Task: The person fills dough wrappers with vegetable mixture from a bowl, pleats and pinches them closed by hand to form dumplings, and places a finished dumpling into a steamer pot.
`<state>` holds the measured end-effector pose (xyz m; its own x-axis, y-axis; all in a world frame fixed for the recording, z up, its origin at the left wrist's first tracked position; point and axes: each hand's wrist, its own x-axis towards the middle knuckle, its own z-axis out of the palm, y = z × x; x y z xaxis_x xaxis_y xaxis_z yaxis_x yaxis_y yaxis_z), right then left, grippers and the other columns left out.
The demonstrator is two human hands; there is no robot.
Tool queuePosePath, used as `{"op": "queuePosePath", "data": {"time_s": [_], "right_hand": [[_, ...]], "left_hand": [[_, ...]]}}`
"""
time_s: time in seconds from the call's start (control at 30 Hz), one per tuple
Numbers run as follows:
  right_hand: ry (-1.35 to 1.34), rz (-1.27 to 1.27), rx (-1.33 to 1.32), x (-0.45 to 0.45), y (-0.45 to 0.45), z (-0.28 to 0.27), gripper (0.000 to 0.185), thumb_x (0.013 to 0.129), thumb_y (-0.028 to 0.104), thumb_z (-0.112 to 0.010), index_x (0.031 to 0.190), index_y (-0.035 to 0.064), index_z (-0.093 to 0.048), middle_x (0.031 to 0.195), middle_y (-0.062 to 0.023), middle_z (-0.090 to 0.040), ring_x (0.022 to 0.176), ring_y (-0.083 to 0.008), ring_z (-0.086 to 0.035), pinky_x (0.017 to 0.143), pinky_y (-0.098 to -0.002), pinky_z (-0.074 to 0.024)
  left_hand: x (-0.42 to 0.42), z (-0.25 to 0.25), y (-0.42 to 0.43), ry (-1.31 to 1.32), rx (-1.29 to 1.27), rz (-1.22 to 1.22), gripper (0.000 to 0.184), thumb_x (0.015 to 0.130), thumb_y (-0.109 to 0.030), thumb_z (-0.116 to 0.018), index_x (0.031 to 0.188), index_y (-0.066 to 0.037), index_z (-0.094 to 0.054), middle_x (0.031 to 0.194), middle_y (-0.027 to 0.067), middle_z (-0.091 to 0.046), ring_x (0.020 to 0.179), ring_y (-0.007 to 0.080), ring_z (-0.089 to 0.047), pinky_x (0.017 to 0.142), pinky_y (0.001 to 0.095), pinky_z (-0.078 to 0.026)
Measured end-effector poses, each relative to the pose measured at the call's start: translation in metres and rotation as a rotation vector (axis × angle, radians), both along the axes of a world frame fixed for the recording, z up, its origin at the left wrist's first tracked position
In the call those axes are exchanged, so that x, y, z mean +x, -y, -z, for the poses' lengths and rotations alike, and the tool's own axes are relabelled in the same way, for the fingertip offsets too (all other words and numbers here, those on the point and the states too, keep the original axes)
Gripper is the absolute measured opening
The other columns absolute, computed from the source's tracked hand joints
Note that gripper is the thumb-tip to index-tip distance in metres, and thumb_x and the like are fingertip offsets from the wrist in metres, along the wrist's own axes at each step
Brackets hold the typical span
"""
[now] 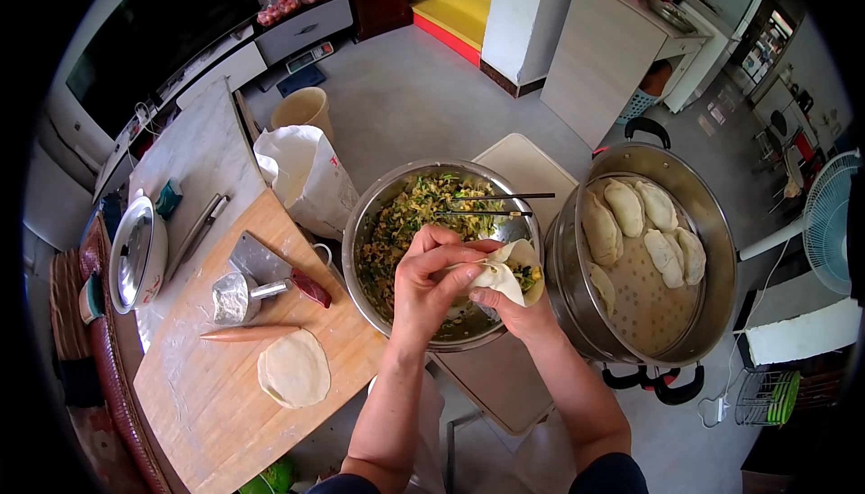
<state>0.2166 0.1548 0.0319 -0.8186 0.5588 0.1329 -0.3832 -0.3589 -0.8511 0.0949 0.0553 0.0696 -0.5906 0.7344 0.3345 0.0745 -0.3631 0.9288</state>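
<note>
A partly folded dough wrapper (501, 283) with green and yellow filling is between my hands, its right side still gaping. My left hand (431, 280) pinches the wrapper's edge, and my right hand (515, 310) supports it from below with thumb and fingers closed on it. Both are over the steel bowl (515, 226) of chopped filling (405, 217), where chopsticks (506, 196) rest. To the right, a steamer pot (644, 318) holds several shaped dumplings (623, 208). A flat round wrapper (295, 368) lies on the wooden board (212, 404) at left, below a rolling pin (250, 335).
The board also bears a metal cup of flour (236, 299) and a broad metal blade (259, 257). Behind it stand a white bag (305, 179) and a beige bucket (304, 111). A lidded basin (140, 251) sits far left; a fan (829, 224) stands right of the steamer.
</note>
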Motion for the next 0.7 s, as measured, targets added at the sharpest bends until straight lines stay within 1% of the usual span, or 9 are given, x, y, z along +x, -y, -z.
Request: {"op": "queuePosePath", "data": {"time_s": [0.13,0.23,0.33,0.43,0.53,0.63,0.67,0.7], "right_hand": [[0.013,0.001,0.006,0.0,0.0,0.0,0.059,0.081,-0.001,-0.079,0.133,0.0007,-0.052,0.118,-0.0056,-0.064,0.11,-0.0148,-0.061,0.094,-0.0287,-0.0518],[0.024,0.016,0.006,0.002,0.0,0.006,0.06,0.081,-0.001,-0.079,0.134,0.0008,-0.052,0.119,-0.0056,-0.064,0.11,-0.0148,-0.061,0.093,-0.0285,-0.0519],[0.025,0.024,0.019,0.002,0.001,0.004,0.059,0.081,0.0,-0.079,0.134,0.0012,-0.052,0.12,-0.0056,-0.063,0.109,-0.0146,-0.061,0.093,-0.0283,-0.0521],[0.017,0.006,0.032,0.0,0.001,0.001,0.058,0.082,0.001,-0.079,0.133,0.0012,-0.053,0.12,-0.0056,-0.063,0.109,-0.0144,-0.06,0.092,-0.0282,-0.0523],[0.017,0.001,0.035,0.0,0.002,-0.001,0.056,0.081,0.001,-0.079,0.131,0.0012,-0.054,0.12,-0.0058,-0.063,0.109,-0.0139,-0.06,0.092,-0.0281,-0.0525],[0.041,-0.005,-0.027,0.004,-0.002,0.007,0.056,0.081,0.001,-0.079,0.131,0.0015,-0.054,0.123,-0.0079,-0.062,0.111,-0.0158,-0.06,0.093,-0.0294,-0.0524],[0.053,-0.01,-0.057,0.005,-0.003,0.01,0.056,0.081,0.0,-0.079,0.131,0.0016,-0.054,0.124,-0.0088,-0.062,0.112,-0.0168,-0.06,0.094,-0.0301,-0.0524],[-0.004,-0.021,-0.068,0.004,-0.004,0.006,0.055,0.082,0.0,-0.078,0.131,0.0019,-0.053,0.124,-0.01,-0.062,0.113,-0.0184,-0.06,0.096,-0.0312,-0.0521]], "left_hand": [[0.002,0.0,0.0,0.017,-0.021,-0.029,0.022,0.076,-0.002,-0.08,0.098,-0.002,-0.077,0.099,0.0025,-0.051,0.098,0.0148,-0.053,0.087,0.0284,-0.046],[0.002,-0.008,0.0,-0.027,-0.062,-0.04,0.021,0.075,-0.002,-0.081,0.095,-0.002,-0.077,0.099,0.0018,-0.051,0.098,0.0153,-0.051,0.089,0.0287,-0.044],[0.003,-0.004,-0.001,0.019,-0.026,-0.014,0.023,0.073,-0.003,-0.081,0.095,-0.004,-0.078,0.099,0.0009,-0.051,0.098,0.0157,-0.049,0.09,0.0297,-0.043],[0.002,0.004,-0.003,-0.068,-0.002,-0.037,0.026,0.073,-0.004,-0.082,0.098,-0.005,-0.078,0.1,0.0013,-0.052,0.099,0.0163,-0.049,0.092,0.0318,-0.042],[0.005,0.007,-0.004,-0.01,-0.043,-0.051,0.024,0.073,-0.005,-0.082,0.097,-0.006,-0.078,0.102,0.0024,-0.053,0.101,0.017,-0.048,0.094,0.034,-0.041],[0.001,0.001,-0.002,-0.173,-0.069,-0.051,0.038,0.07,-0.017,-0.088,0.104,-0.005,-0.076,0.111,0.0051,-0.055,0.108,0.0202,-0.049,0.099,0.0361,-0.04],[-0.002,-0.001,-0.001,-0.135,-0.058,-0.031,0.049,0.067,-0.021,-0.09,0.11,-0.004,-0.073,0.114,0.0056,-0.055,0.111,0.0212,-0.05,0.1,0.0366,-0.039],[-0.005,-0.002,-0.001,-0.098,-0.046,-0.011,0.06,0.064,-0.026,-0.091,0.116,-0.003,-0.071,0.117,0.0061,-0.055,0.114,0.0222,-0.05,0.102,0.0371,-0.039]]}}
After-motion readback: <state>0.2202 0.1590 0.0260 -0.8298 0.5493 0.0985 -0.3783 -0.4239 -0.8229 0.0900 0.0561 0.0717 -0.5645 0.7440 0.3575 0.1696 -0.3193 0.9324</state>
